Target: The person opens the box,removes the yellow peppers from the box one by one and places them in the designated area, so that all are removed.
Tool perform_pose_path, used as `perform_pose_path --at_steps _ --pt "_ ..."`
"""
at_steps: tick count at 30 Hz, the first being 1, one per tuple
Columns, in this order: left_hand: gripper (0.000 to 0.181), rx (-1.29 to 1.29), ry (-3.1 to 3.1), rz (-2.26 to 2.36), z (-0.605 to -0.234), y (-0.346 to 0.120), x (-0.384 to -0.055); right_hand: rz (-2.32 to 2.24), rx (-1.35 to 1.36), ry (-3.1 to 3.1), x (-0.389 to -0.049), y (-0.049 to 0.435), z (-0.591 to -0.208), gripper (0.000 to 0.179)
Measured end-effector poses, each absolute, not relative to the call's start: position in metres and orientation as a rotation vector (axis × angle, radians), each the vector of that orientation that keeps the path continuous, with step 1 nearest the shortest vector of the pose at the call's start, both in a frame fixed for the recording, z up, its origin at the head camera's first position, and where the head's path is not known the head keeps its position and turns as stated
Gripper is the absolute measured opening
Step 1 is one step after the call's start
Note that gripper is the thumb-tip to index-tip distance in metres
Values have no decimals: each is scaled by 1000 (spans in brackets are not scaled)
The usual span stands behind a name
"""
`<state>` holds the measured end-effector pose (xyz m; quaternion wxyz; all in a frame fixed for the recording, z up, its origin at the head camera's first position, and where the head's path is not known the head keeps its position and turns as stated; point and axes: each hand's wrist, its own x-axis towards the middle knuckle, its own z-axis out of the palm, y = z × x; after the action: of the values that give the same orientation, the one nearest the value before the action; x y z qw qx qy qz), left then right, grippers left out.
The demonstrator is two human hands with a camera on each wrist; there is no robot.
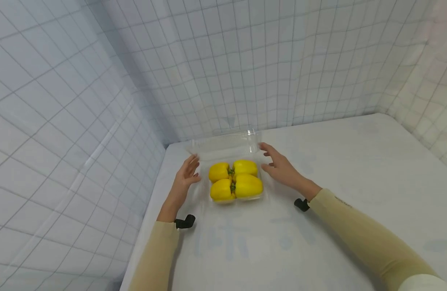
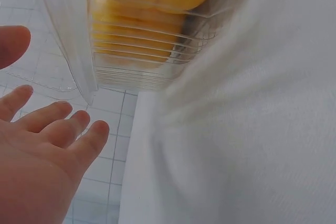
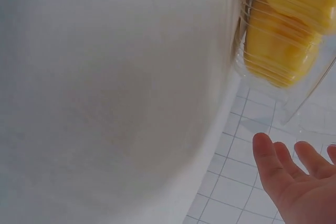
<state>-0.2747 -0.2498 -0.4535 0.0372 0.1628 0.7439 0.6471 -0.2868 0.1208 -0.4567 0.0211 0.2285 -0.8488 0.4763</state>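
Observation:
Several yellow bell peppers [image 1: 249, 186] lie in a clear plastic clamshell box, stems facing inward, in the head view. Its see-through lid [image 1: 225, 146] stands raised at the far side. My left hand [image 1: 184, 178] is beside the box's left edge, fingers loosely extended near the lid's corner. On the other side my right hand [image 1: 281, 167] has its fingertips right at the lid's right end. Both wrist views show the ribbed box wall [image 2: 134, 51] with yellow peppers [image 3: 278, 40] behind it. Neither hand grips anything.
The box rests on a white-covered table [image 1: 340, 169] toward its far edge. Grid-patterned white curtains [image 1: 245, 64] hang behind the table and along both sides. A small black wrist device [image 1: 185, 222] sits at the left wrist, another [image 1: 301, 205] at the right.

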Motion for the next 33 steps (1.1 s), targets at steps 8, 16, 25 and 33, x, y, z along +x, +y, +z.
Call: perform_pose_path --at_steps 8,16,25,33 --pt "79 519 2241 2003 -458 -250 -280 1513 713 -2626 -293 120 -460 77" --pt "81 481 2232 1993 -457 -250 -287 1504 700 -2653 -302 116 -462 80" --pt "75 429 2277 1942 -458 -246 -295 1509 659 -2699 -311 115 -461 76" --pt "77 390 2272 1913 -458 -245 -298 1480 635 -2757 -313 113 -462 73"
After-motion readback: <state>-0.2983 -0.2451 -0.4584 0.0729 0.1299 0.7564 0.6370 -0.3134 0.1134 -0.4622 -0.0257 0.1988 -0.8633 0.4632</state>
